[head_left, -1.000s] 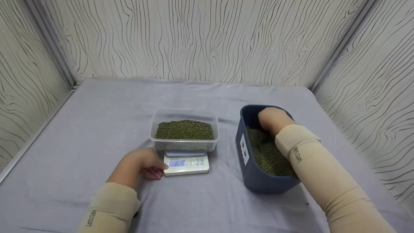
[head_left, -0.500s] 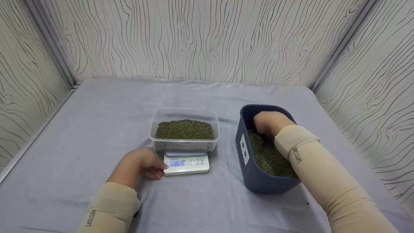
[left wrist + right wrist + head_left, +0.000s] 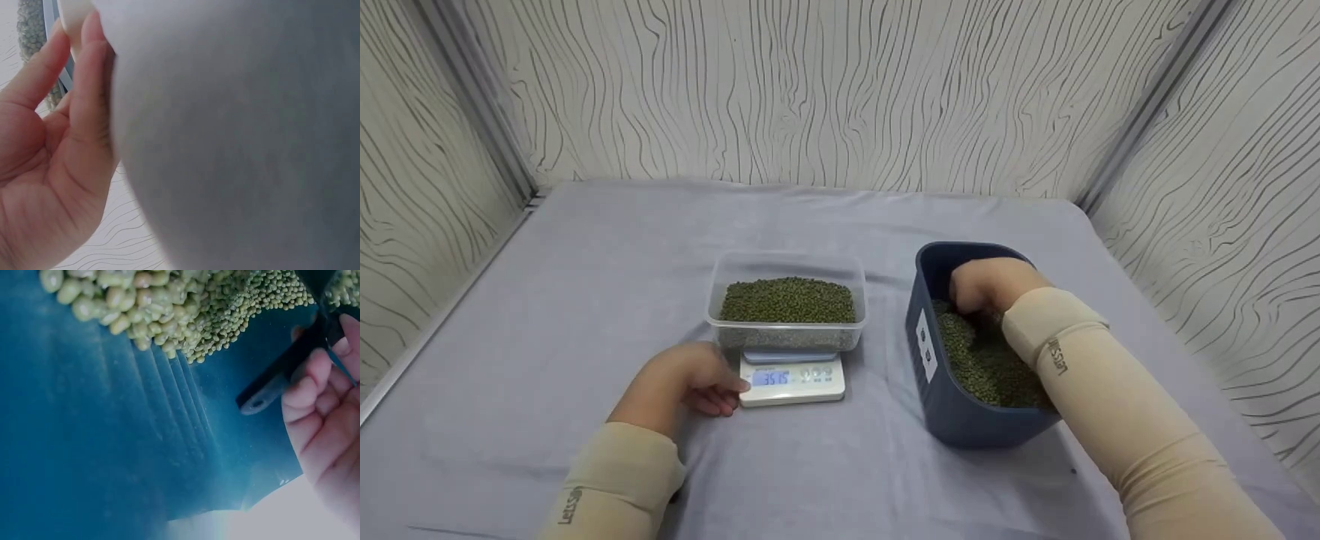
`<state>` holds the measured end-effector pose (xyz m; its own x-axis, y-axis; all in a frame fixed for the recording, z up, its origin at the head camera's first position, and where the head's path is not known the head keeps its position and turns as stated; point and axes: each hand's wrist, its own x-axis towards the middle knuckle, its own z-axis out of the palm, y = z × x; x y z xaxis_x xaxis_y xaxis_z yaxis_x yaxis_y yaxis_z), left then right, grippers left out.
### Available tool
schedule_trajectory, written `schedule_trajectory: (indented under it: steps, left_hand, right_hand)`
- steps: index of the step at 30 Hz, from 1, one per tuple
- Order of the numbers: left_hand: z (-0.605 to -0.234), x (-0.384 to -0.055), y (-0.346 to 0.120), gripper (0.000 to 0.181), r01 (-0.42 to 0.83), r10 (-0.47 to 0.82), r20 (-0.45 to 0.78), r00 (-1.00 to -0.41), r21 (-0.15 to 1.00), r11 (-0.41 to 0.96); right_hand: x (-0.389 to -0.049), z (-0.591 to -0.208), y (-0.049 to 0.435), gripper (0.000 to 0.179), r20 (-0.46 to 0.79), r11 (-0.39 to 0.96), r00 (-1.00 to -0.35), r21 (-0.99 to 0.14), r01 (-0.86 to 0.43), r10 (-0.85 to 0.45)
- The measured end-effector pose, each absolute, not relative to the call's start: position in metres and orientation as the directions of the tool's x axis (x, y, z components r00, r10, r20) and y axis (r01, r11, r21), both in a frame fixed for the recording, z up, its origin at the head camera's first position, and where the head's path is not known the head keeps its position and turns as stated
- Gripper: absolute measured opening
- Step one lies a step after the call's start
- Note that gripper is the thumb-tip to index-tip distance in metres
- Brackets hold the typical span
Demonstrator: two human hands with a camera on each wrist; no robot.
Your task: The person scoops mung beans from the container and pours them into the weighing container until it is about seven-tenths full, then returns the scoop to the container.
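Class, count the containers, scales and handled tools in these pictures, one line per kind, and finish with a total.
Containers: 2 (clear tub, blue bin)
Scales: 1 (digital scale)
Handled tools: 1 (black-handled tool)
Total: 4

There is one digital kitchen scale (image 3: 791, 393), one clear plastic container (image 3: 787, 326) on it, one navy bin (image 3: 982, 427) and one black-handled tool (image 3: 281, 371) right of it, and two hands (image 3: 705, 375).

A creased lavender tablecloth (image 3: 607, 255) spreads in front of me; beyond it I see wood-grain-patterned wall panels (image 3: 780, 90), with grey metal posts (image 3: 484, 105) at both far corners.
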<state>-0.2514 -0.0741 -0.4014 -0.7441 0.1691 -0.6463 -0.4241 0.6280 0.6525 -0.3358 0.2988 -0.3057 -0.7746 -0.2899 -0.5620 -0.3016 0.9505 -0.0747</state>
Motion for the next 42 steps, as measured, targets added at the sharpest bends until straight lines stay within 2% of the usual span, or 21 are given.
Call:
schedule_trajectory:
  steps: [2, 6, 11, 17, 23, 27, 42]
  left_hand:
    - [-0.402, -0.252, -0.074, 0.018, -0.423, 0.171, -0.647, -0.743, 0.652, 0.63]
    - [-0.402, -0.251, -0.074, 0.017, -0.424, 0.168, -0.648, -0.743, 0.649, 0.632]
    - [-0.402, -0.251, -0.074, 0.018, -0.421, 0.16, -0.645, -0.747, 0.646, 0.637]
    - [-0.402, -0.251, -0.075, 0.018, -0.423, 0.161, -0.644, -0.748, 0.649, 0.632]
    - [-0.402, -0.25, -0.074, 0.017, -0.43, 0.164, -0.646, -0.746, 0.654, 0.622]
    - [-0.402, -0.25, -0.074, 0.018, -0.427, 0.168, -0.642, -0.748, 0.659, 0.619]
    - [-0.402, -0.25, -0.074, 0.019, -0.424, 0.168, -0.635, -0.754, 0.665, 0.615]
  right_hand:
    - [-0.336, -0.306, 0.301, 0.029, -0.595, 0.957, -0.751, -0.139, -0.254, -0.286]
    - [-0.336, -0.304, 0.304, 0.03, -0.649, 0.964, -0.712, -0.193, -0.185, -0.267]
    - [-0.333, -0.299, 0.307, 0.023, -0.673, 0.97, -0.699, -0.159, -0.184, -0.243]
    - [-0.33, -0.292, 0.312, 0.016, -0.695, 0.968, -0.676, -0.21, -0.135, -0.245]
    - [-0.331, -0.286, 0.314, 0.028, -0.701, 0.956, -0.659, -0.276, -0.102, -0.273]
    - [-0.33, -0.282, 0.317, 0.035, -0.702, 0.949, -0.647, -0.29, -0.123, -0.298]
    - [-0.331, -0.268, 0.324, 0.035, -0.679, 0.941, -0.662, -0.312, -0.13, -0.317]
